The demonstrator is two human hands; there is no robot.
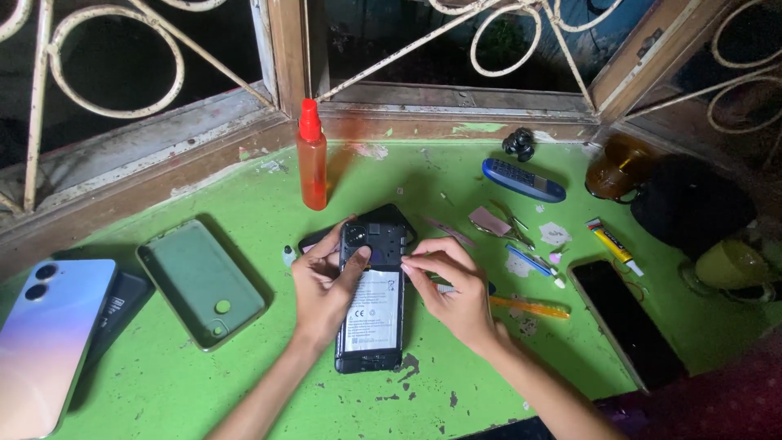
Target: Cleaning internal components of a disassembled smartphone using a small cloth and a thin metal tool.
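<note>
Head view: opened phone [371, 314] lies between both hands, left fingers [346, 273] gripping it, right fingers [423, 262] pinched.

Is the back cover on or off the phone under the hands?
Off: the phone lies face down, its battery label and inner frame exposed between the left hand and right hand.

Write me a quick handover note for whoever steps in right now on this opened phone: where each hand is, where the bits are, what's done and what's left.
Left hand: steadies the opened phone by its upper left edge, thumb on the camera area.
Right hand: fingertips pinched at the phone's upper right edge; whether they grip a tool is not clear.
Phone lies face down on the green table, back cover off, battery still in.
Nearby: orange squeeze bottle behind, green case left, tweezers and small glue tube right.
Done: back removed. Left: internals still in place.
</note>
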